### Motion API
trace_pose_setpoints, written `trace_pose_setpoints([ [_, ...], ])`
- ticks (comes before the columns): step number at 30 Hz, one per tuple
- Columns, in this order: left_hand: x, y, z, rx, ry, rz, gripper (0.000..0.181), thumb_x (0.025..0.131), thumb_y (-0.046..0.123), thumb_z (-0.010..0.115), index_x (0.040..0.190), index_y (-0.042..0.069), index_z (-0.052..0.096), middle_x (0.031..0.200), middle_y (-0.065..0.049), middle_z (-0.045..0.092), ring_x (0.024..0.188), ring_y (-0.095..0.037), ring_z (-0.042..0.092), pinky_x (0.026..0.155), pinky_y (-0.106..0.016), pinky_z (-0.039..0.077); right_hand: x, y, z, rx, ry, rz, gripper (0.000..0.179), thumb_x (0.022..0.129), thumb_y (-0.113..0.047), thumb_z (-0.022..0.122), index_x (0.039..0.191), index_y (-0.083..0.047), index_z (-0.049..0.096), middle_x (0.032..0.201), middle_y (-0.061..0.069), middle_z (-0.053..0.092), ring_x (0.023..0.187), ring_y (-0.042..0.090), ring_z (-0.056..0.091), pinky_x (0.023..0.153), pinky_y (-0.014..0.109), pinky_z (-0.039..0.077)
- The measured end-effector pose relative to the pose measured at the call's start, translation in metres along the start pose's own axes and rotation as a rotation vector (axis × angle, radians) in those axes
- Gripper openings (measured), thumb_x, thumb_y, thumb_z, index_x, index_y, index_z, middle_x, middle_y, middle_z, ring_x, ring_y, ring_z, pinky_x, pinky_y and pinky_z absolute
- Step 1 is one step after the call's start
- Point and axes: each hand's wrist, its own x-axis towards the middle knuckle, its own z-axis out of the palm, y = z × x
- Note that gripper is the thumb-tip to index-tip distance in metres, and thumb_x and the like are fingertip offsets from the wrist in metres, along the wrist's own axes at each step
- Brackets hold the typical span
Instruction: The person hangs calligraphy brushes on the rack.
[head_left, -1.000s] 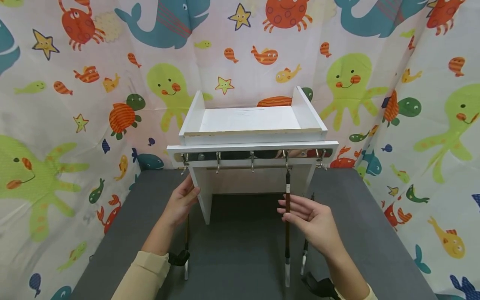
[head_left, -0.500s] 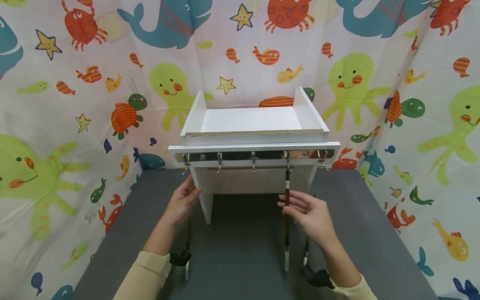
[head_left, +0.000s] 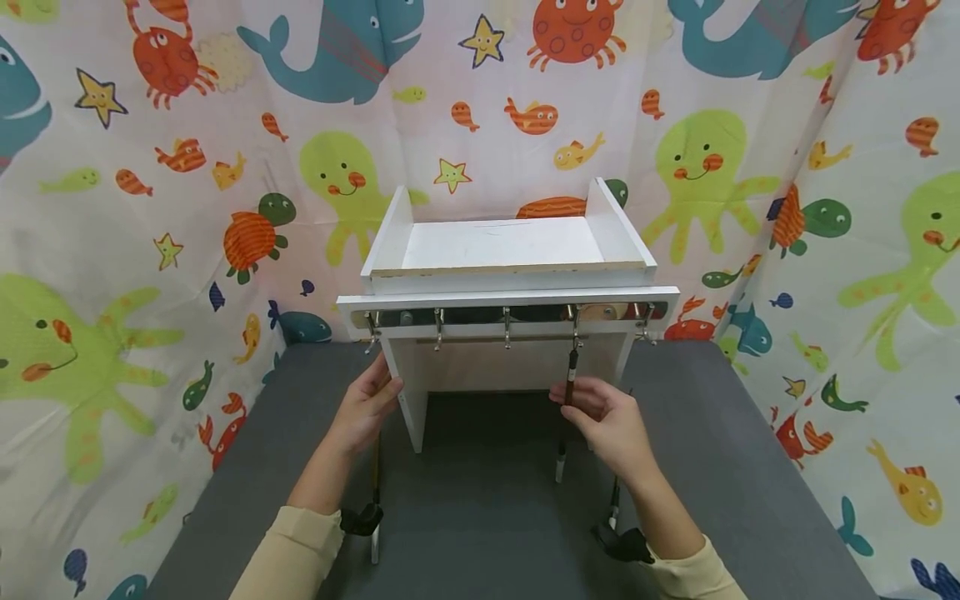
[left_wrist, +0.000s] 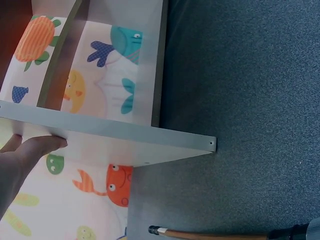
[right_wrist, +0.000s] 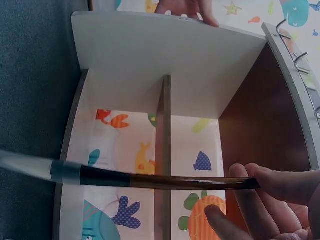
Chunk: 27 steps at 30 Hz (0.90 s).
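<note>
My right hand [head_left: 603, 425] pinches the brown handle of a calligraphy brush [right_wrist: 155, 181] with a black collar and pale bristles. The top of this brush touches or hangs just under one of the shelf's metal hooks [head_left: 576, 327]; whether it is looped on cannot be told. Its bristle end slants back under the white shelf unit [head_left: 510, 298]. At the unit's left side panel [left_wrist: 100, 125], my left hand [head_left: 367, 400] rests thumb and fingertips on the outer face near the front edge.
A second brush [head_left: 375, 467] lies on the grey tabletop [head_left: 480, 533] by the left forearm. Another brush [head_left: 617, 492] lies near the right wrist, partly hidden. Several hooks line the unit's front rail. A sea-animal curtain [head_left: 480, 108] stands behind.
The held brush has gone from hanging nearly straight down to slanting away under the unit, its bristle end higher. My right hand has shifted up and slightly left. The left hand stays in place.
</note>
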Motion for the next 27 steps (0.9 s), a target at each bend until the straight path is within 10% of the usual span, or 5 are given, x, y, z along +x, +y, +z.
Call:
trace_pose_setpoints([
  [15, -0.004, -0.001, -0.003, -0.031, 0.006, 0.010, 0.064, 0.107, 0.013, 0.050, 0.163, 0.024, 0.019, 0.170, -0.003, 0.013, 0.156, -0.037, 0.010, 0.116, -0.066, 0.019, -0.016, -0.007, -0.028, -0.089, 0.063, -0.088, 0.036, 0.088, -0.007, 0.078, 0.123, -0.007, 0.069, 0.118, 0.015, 0.073, 0.106, 0.015, 0.072, 0.087, 0.016, 0.054],
  [27, 0.003, 0.001, -0.006, -0.006, -0.017, 0.003, 0.063, 0.107, 0.016, 0.051, 0.162, 0.028, 0.022, 0.170, 0.001, 0.014, 0.156, -0.034, 0.011, 0.115, -0.068, 0.019, -0.035, 0.000, -0.070, -0.197, 0.184, 0.045, 0.041, 0.087, -0.013, 0.081, 0.126, -0.009, 0.068, 0.112, 0.010, 0.076, 0.096, 0.001, 0.072, 0.081, 0.013, 0.054],
])
